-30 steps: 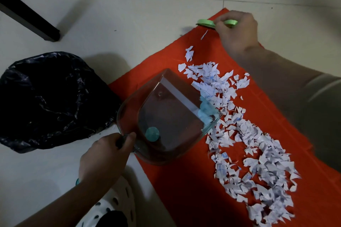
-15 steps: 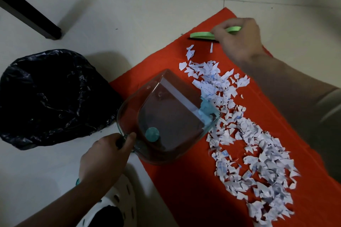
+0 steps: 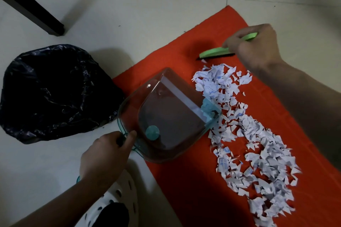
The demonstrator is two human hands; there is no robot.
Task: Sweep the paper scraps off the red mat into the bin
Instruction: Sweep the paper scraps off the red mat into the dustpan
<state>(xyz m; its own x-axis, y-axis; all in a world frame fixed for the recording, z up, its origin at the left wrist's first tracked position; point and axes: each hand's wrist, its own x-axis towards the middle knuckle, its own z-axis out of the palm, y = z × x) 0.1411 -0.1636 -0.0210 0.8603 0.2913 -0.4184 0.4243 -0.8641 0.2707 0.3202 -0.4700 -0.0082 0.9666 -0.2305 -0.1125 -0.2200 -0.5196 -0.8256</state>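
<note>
**Scatter risk**

Right fingers point(image 3: 231, 44) curl round the green brush point(image 3: 214, 54); left fingers point(image 3: 130, 136) grip the dustpan point(image 3: 166, 116) by its handle. Paper scraps point(image 3: 258, 153) lie on the red mat point(image 3: 193, 190) at the dustpan's lip. Too hard a stroke could fling them past it.

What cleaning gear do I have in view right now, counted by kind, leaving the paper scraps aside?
Green plastic brush with dark bristles, gripped by the right hand: 1
Clear plastic dustpan, gripped at its handle by the left hand: 1
Bin lined with a black plastic bag: 1
Red fabric mat: 1
Total: 4
</note>
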